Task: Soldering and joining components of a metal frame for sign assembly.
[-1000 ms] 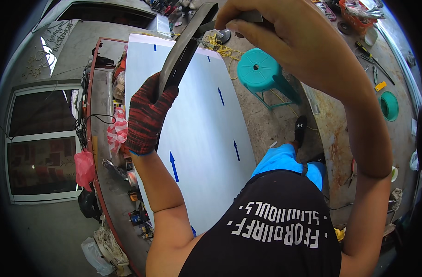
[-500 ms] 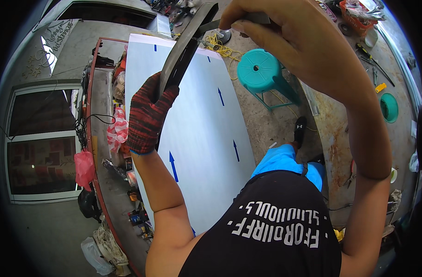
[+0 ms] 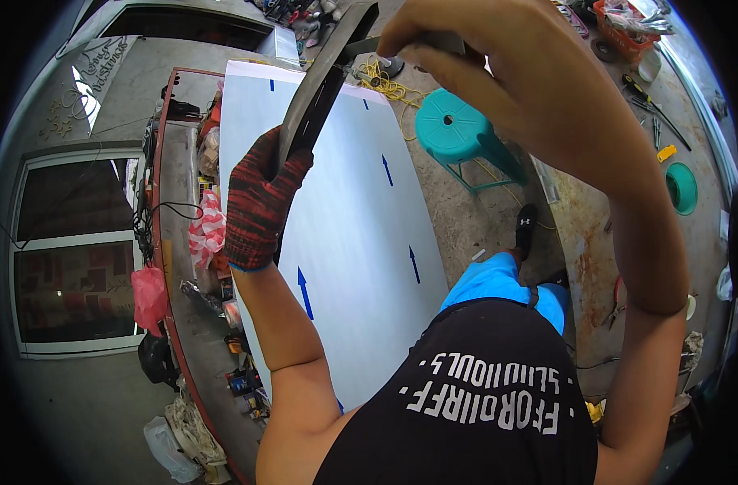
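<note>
1. A gloved left hand (image 3: 260, 202) grips the lower part of a dark bar (image 3: 314, 81), its fingers clenched around it; the bar is raised and tilted, its top leaning to the right, above a pale panel (image 3: 353, 234) marked with blue arrows.
2. The bare right hand (image 3: 498, 69), lifted at the top of the view, grasps a flat strip (image 3: 362, 47) between thumb and fingers; the strip's left end meets the bar near its upper part, though whether it is fixed there cannot be told.
3. To the left runs a red-edged counter (image 3: 179, 145), cluttered along the panel's side; a pink bag (image 3: 148, 295) hangs by its outer edge, near a window (image 3: 74, 283) in the grey wall.
4. To the right of the panel, a teal stool (image 3: 466, 133) stands on the floor; a yellow cord (image 3: 377, 77) lies tangled behind it.
5. At far right, a stained counter (image 3: 583, 242) carries a screwdriver (image 3: 634, 85), a green ring (image 3: 688, 194) and pliers (image 3: 615, 307); an orange basket (image 3: 613, 31) sits toward its far end, filled with wrapped goods.
</note>
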### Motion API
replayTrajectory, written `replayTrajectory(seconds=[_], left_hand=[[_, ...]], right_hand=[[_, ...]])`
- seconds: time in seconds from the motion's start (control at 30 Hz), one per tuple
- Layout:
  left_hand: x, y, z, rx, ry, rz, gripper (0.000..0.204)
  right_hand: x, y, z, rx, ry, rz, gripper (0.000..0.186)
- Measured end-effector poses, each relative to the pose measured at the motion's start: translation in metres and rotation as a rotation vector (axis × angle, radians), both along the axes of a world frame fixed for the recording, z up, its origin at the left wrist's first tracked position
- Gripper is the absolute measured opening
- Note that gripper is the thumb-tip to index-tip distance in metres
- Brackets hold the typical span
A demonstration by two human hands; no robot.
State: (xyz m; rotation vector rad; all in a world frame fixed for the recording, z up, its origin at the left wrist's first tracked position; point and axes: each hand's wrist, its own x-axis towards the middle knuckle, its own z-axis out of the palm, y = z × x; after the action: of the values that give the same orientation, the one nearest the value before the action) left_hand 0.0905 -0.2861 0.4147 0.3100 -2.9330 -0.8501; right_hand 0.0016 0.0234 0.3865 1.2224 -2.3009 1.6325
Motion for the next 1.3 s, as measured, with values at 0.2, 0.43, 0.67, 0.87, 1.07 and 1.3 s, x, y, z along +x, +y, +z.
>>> replayTrajectory(seconds=[0.2,0.43,0.67,0.87,1.07,1.3], left_hand=[[0.000,0.001,0.000,-0.004,0.012,-0.018,0.046],[-0.001,0.005,-0.002,0.004,0.019,-0.017,0.046],[-0.002,0.005,-0.006,0.049,0.031,-0.017,0.045],[-0.004,0.007,-0.020,0.064,0.074,-0.084,0.043],[-0.017,0.007,-0.055,0.152,0.065,-0.215,0.038],[-0.016,0.038,-0.071,0.205,0.048,-0.271,0.042]], right_hand=[[0.001,0.006,-0.008,-0.049,0.053,-0.035,0.023],[0.002,0.004,-0.005,-0.006,0.064,-0.052,0.023],[0.009,0.022,0.004,-0.011,-0.064,-0.035,0.023],[0.028,0.055,-0.047,-0.211,0.198,-0.268,0.018],[0.089,0.141,-0.124,-0.359,-0.044,-0.825,0.016],[0.188,0.249,-0.275,0.036,-0.296,-1.524,0.016]])
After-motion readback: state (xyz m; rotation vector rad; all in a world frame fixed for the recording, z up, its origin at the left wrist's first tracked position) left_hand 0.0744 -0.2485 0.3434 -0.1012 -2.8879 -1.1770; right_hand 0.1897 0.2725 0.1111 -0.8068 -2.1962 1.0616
